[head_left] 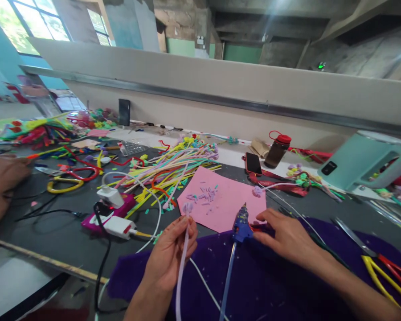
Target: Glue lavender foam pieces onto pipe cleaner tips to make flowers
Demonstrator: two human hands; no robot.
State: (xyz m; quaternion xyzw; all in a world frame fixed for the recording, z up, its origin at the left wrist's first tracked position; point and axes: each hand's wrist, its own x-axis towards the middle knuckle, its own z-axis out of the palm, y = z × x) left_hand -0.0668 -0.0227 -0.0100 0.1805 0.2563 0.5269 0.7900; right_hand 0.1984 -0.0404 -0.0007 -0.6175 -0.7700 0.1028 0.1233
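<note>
Between the thumb and fingers of my left hand [173,245] is a lavender pipe cleaner [182,276], its long stem hanging down. A small curled flower-like head [187,207] tops it, just above my fingertips. My right hand [284,234] has its thumb and fingers apart beside a blue hot glue gun [242,225]; whether they touch its handle I cannot tell. The gun's nozzle points up, and a clear glue stick [229,281] extends from its rear. Behind lies a pink sheet [227,196] with short lavender and green cut pieces [205,195]. A second lavender flower stem [258,191] rests at its right edge.
Purple cloth [270,276] covers the near edge. Scissors [364,243] lie right; more scissors [65,183] and another person's hand [8,183] are left. A power strip [112,218] trails cables. Pipe cleaners [173,167], a phone [253,164], bottle [278,150] and mint-green appliance [361,160] stand behind.
</note>
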